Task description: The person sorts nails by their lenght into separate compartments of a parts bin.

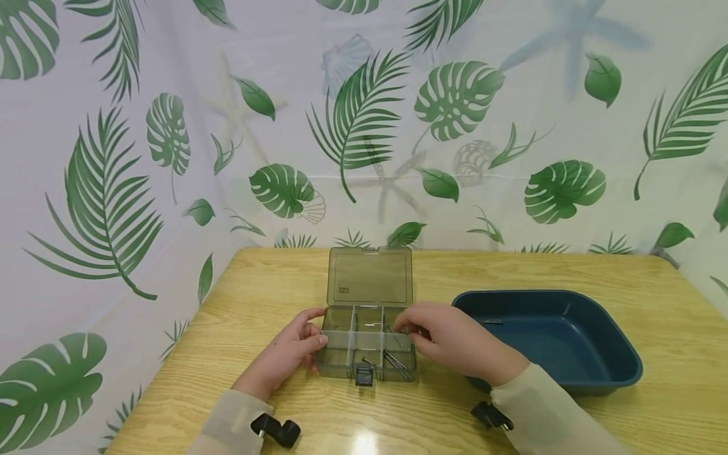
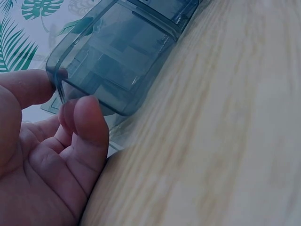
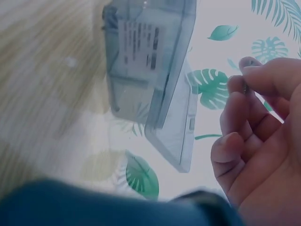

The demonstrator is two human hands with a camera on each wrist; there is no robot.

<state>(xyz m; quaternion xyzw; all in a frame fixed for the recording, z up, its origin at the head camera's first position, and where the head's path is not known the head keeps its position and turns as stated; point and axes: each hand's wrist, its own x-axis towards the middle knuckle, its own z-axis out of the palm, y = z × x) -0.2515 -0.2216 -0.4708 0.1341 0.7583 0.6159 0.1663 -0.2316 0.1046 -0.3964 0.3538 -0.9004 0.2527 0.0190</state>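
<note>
A smoky see-through compartment box [image 1: 337,344] sits on the table with its lid [image 1: 370,277] raised at the back. My left hand [image 1: 296,344] holds the box by its left side, thumb and fingers at the corner in the left wrist view. Over the right-hand compartments, my right hand [image 1: 446,335] pinches a small screw [image 3: 245,88] between thumb and fingertips; most of it is hidden. Several long dark screws [image 1: 395,361] lie in the front right compartment. A shorter screw [image 1: 367,361] is in the front middle one, and thin pieces [image 1: 371,325] lie behind it.
To the right stands a dark blue basin [image 1: 628,360] with a small metal piece [image 1: 492,322] inside near its left wall. The wooden table [image 1: 273,278] meets a leaf-print cloth [image 1: 483,189] at the back and left. A black latch [image 1: 364,375] hangs at the box's front.
</note>
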